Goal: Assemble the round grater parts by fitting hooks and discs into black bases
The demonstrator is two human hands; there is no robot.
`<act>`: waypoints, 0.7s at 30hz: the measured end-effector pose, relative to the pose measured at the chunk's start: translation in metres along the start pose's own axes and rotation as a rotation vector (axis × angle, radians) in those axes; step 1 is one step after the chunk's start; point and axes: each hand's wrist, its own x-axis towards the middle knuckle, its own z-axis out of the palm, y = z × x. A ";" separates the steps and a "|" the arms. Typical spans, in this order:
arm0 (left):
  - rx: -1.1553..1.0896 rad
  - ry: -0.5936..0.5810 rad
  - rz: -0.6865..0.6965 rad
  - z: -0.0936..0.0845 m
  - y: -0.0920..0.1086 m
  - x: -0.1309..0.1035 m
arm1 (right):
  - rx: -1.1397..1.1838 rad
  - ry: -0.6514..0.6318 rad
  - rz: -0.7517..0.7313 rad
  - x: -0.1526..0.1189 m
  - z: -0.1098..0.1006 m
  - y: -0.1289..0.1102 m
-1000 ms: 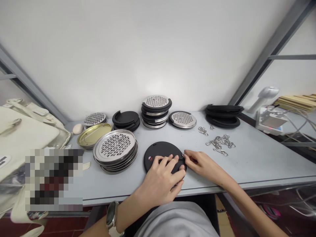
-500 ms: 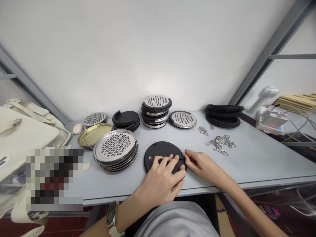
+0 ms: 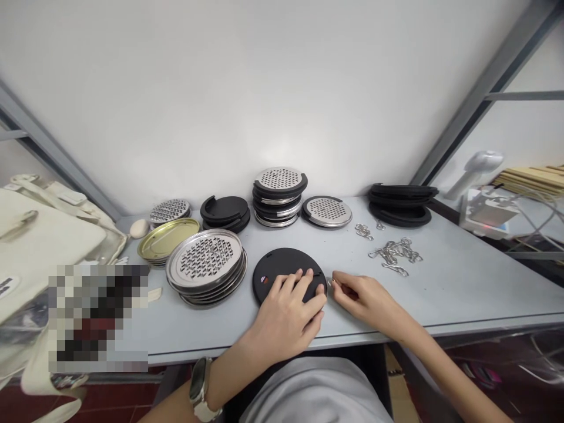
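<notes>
A black round grater holder (image 3: 282, 264) lies flat on the table before me, with a small coloured sticker on its left part. My left hand (image 3: 293, 308) rests over its near right side, closed against it with bent fingers and the thumb low at the edge. Just right of the disc, my right hand (image 3: 359, 296) is closed in a pinch on a small metal wire clip (image 3: 329, 282), mostly hidden by the fingertips. A pile of similar wire clips (image 3: 396, 254) lies beyond the right hand.
Metal grater plates (image 3: 207, 261) are stacked left of the disc, beside gold-coloured lids (image 3: 170, 238). Along the wall stand black holders (image 3: 227, 211), a stack of assembled graters (image 3: 279, 194), one single grater (image 3: 328, 211) and more black rings (image 3: 400, 205). A cream bag (image 3: 48, 235) hangs over the left side.
My left hand and the black holder have shifted slightly left. My right hand with the clip now sits a little apart from the holder's edge, where it was touching before.
</notes>
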 end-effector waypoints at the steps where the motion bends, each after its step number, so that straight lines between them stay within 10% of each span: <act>1: 0.001 0.003 0.000 0.000 0.000 0.000 | 0.025 0.019 0.002 0.000 0.001 0.000; 21: -0.001 0.012 0.018 0.001 0.000 -0.002 | 0.450 0.054 -0.060 0.000 -0.004 -0.001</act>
